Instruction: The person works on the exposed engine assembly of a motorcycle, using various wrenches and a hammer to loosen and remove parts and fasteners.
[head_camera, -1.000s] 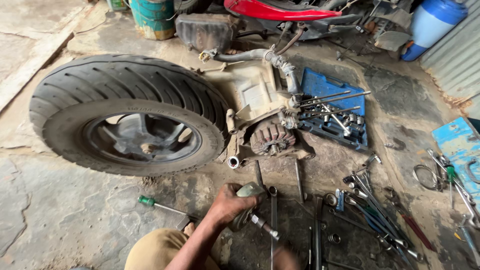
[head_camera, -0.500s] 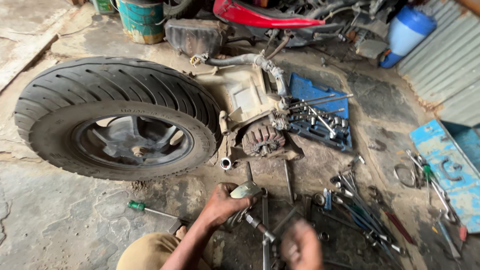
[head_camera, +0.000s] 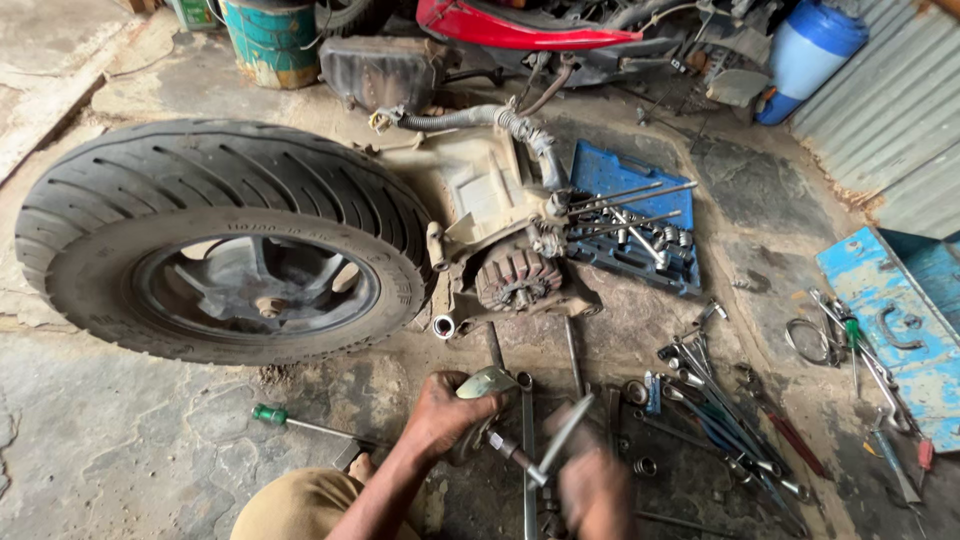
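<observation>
Two hands are busy: the metal part (head_camera: 487, 383) is clamped by the left hand (head_camera: 445, 412); the T-handle wrench (head_camera: 548, 450), at four o'clock, is gripped by the blurred right hand (head_camera: 597, 487) and best kept square.

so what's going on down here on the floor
A person crouches on a workshop floor beside a scooter engine with its rear tyre attached. The left hand grips a round metal part, while the blurred right hand holds a T-handle wrench against it. Loose spanners and a blue socket tray lie nearby.

Big tyre (head_camera: 225, 240), blue socket tray (head_camera: 630, 215), green-handled screwdriver (head_camera: 300, 422), perhaps spanners (head_camera: 720, 400)
</observation>
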